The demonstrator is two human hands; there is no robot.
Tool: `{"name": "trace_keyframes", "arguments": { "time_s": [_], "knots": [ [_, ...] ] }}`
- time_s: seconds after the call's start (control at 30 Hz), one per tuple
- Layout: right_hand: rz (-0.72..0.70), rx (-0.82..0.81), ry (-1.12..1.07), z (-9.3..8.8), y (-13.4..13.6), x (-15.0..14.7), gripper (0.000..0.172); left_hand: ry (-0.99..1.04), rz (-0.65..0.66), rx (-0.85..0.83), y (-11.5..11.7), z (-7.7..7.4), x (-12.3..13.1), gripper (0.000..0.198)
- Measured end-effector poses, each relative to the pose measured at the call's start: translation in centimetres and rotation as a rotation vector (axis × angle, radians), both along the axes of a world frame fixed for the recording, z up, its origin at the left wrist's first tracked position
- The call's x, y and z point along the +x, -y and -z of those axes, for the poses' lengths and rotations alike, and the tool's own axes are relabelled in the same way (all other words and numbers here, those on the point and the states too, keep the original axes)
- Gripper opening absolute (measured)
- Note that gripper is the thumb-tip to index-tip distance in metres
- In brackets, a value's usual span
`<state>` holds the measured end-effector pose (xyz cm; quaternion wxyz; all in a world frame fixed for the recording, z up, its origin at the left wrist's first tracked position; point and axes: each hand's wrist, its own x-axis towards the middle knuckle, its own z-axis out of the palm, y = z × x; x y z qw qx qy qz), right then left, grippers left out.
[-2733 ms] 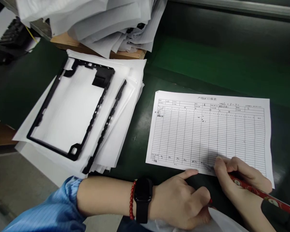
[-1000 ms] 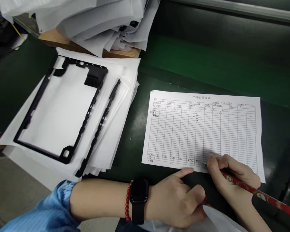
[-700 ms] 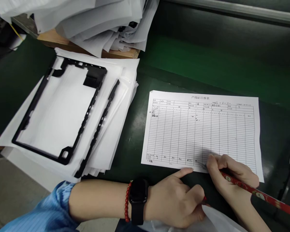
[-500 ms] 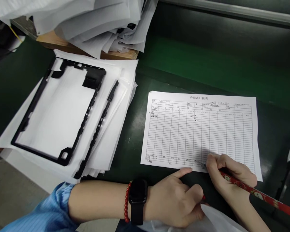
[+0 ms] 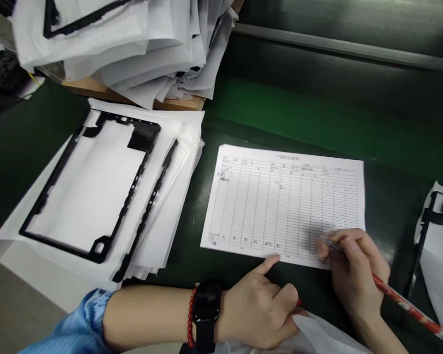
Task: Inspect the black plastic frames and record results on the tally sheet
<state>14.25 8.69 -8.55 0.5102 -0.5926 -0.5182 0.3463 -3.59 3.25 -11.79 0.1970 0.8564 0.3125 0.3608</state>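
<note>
Pen red, white print; form white, black ruled grid; bench mat dark green; sleeve blue; bracelet red beads.

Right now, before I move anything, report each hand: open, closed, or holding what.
Left hand: half closed, index finger out by the paper form's lower edge; cannot tell if it holds anything.
Right hand: closed on a red pen.

A black plastic frame and a slim black strip (both on white sheets) lie below a heaped paper pile.
</note>
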Motion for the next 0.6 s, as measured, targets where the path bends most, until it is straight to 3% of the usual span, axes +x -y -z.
{"name": "trace_keyframes", "arguments": {
  "time_s": [0.17, 0.37, 0.6],
  "knots": [
    [-0.134, -0.031, -0.039, 0.9, 1.1, -0.2, 0.033, -0.019, 0.038, 0.109, -0.3, 0.3, 0.0, 0.051],
    [-0.105, -0.033, 0.04, 1.9, 1.4, 1.0, 0.016, -0.117, 0.105, 0.146, 0.0, 0.9, 0.0, 0.044],
    [-0.051, -0.062, 0.049, 2.0, 1.7, 0.9, 0.016, -0.294, 0.218, 0.136, 0.2, 1.1, -0.3, 0.04]
  ]
}}
